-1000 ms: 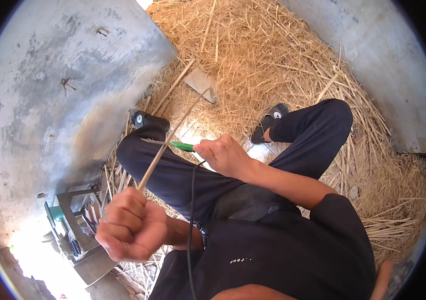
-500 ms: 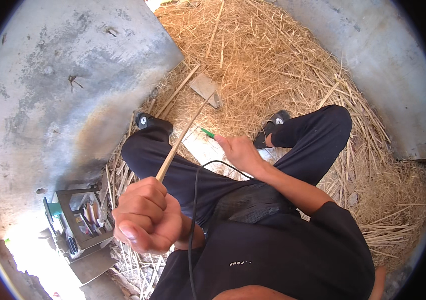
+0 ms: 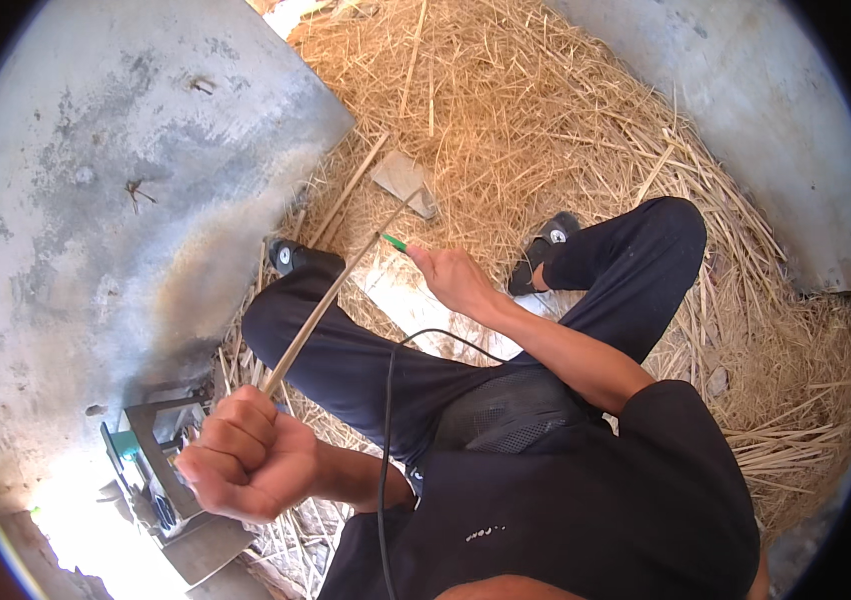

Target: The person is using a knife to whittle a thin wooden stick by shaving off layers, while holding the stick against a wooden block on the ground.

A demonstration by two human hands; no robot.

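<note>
My left hand [image 3: 251,455] is closed in a fist at the lower left, gripping one end of a long, thin bamboo strip [image 3: 318,312]. The strip slants up and away to the right, and its far tip reaches over a flat grey slab [image 3: 403,182]. Ahead of my lap, my right hand [image 3: 458,283] is closed around a slim green-handled tool [image 3: 395,242]. The green end meets the strip in the picture near its far part; whether they touch I cannot tell. Most of the tool is hidden by my fingers, so its kind does not show.
Fine shavings [image 3: 506,120] and loose strips cover the floor ahead and to the right. A pale board [image 3: 401,300] lies between my feet. A black cable [image 3: 388,430] crosses my lap. At left, a frame-like box [image 3: 171,470] stands by the grey wall [image 3: 96,200].
My left hand has drawn down and to the left with the bamboo strip. My right hand has moved a little up and left, bringing the green tool to the strip.
</note>
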